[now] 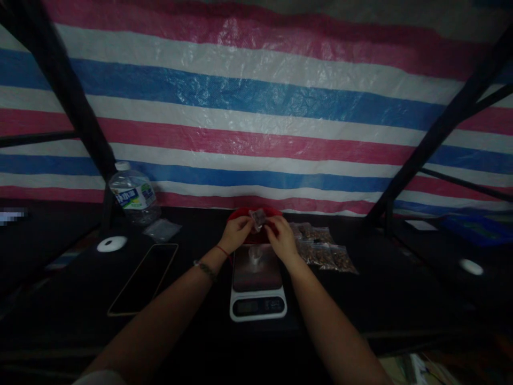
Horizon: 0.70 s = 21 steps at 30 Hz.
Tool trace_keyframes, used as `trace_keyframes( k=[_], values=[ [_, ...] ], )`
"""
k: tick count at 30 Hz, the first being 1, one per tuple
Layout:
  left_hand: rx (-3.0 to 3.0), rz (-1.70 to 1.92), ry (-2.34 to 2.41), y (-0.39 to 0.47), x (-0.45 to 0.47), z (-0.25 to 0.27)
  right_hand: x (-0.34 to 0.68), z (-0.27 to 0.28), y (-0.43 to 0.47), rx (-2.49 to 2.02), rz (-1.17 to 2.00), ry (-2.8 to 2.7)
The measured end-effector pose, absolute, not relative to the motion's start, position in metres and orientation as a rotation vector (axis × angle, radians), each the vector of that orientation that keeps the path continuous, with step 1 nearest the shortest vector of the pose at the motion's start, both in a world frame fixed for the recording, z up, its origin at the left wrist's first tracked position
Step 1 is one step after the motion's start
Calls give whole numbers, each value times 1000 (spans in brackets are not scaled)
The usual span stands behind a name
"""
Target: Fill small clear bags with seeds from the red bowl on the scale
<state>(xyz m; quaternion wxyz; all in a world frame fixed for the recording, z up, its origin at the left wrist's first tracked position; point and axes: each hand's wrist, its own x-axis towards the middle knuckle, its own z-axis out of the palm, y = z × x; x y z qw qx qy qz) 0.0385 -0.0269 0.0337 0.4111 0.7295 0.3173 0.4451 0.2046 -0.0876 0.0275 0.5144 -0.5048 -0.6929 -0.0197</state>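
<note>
Between my two hands, above a red bowl, is a small clear plastic bag. My left hand pinches its left side. On the right, my right hand has its fingers closed at the bag's other edge. Just below them stands a white kitchen scale with a dark metal plate and a small display. Something small and clear lies on the plate's far part. Several filled zip bags with brown bits inside lie beside my right hand.
At the left are a phone, a large clear bottle, a stack of clear bags and a white oval object. A blue tray sits far right. Black slanted posts flank a striped tarp behind the table.
</note>
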Motion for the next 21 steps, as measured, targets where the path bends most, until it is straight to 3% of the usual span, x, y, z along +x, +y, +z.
trace_keyframes(
  k=[11,21],
  values=[
    [2304,1128,737,-46,22,26,188,33,-97,-1081,266,-1738],
    [2497,1153,782,-56,24,33,184,36,-102,-1099,135,-1752]
  ],
)
